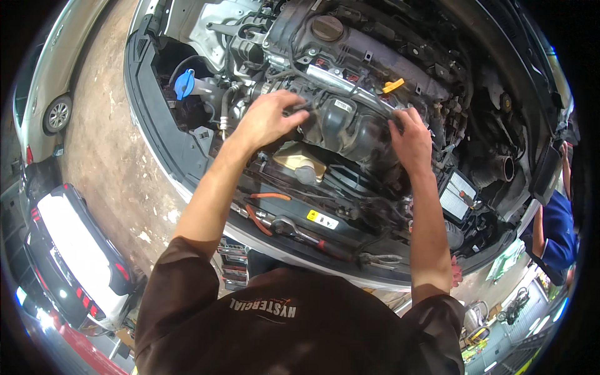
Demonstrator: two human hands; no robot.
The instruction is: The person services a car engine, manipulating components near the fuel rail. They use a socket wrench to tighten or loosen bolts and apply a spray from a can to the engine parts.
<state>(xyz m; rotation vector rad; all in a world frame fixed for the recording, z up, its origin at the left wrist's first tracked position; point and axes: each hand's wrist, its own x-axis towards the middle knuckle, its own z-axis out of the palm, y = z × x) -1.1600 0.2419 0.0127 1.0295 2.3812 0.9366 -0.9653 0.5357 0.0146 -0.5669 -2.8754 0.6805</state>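
A black plastic intake manifold [340, 125] with rounded runners lies across the front of the engine. My left hand [269, 119] is at its left end, the thumb curved against it and the fingers bent over the top. At the right end, my right hand [412, 140] curls its fingers and thumb around the edge; the fingertips are partly hidden. Just behind the manifold runs a silver metal rail [337, 79]. A yellow dipstick handle [393, 85] sticks up close to my right fingers. Below the manifold sits a pale yellow part [300, 161].
On the front panel rest a ratchet [285, 226], orange-handled pliers [270, 196] and more pliers [380, 259]. A white pleated air filter [458, 195] is at right, a blue reservoir cap [184, 84] at left. Another person in blue [558, 228] stands far right; parked cars [81, 250] are left.
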